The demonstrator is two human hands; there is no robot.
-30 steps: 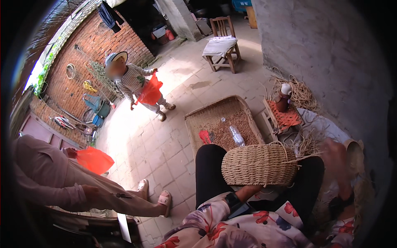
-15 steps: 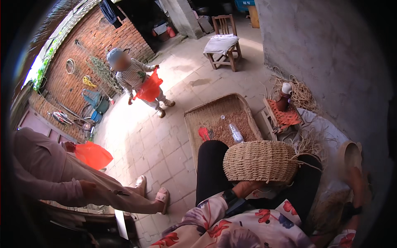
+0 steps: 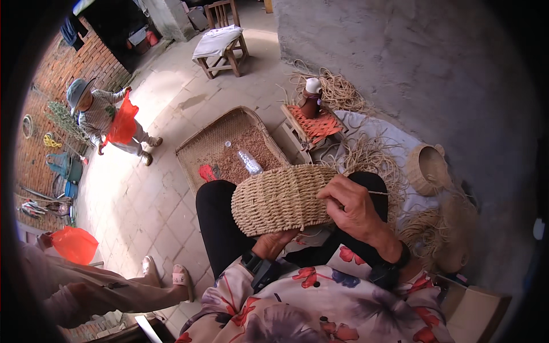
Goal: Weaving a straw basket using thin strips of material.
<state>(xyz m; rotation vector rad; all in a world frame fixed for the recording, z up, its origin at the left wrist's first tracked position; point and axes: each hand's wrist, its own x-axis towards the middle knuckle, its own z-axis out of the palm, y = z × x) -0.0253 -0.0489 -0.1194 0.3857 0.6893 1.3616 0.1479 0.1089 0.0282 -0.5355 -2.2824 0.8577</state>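
A tan woven straw basket (image 3: 280, 200) rests over my lap, tilted on its side between my knees. My left hand (image 3: 274, 243) grips it from beneath at the near edge, with the fingers hidden behind the weave. Against the basket's right side, my right hand (image 3: 357, 208) is closed, thumb and forefinger pinched at the weave. A thin straw cord (image 3: 377, 193) runs out to the right from behind that hand; the pinch point itself is partly covered by the fingers.
Ahead lies a wicker tray (image 3: 197, 134) with reddish grains and a plastic bottle (image 3: 250, 163). A low stool (image 3: 311, 128) carries a brown jar. Loose straw cords (image 3: 374, 157) and a small basket (image 3: 423, 168) lie rightward. A child (image 3: 114, 120) and another person (image 3: 74, 286) stand left.
My right hand has come from the far right, beside the small basket, onto the woven basket's right side. The view has swung right. The child still holds a red bag.
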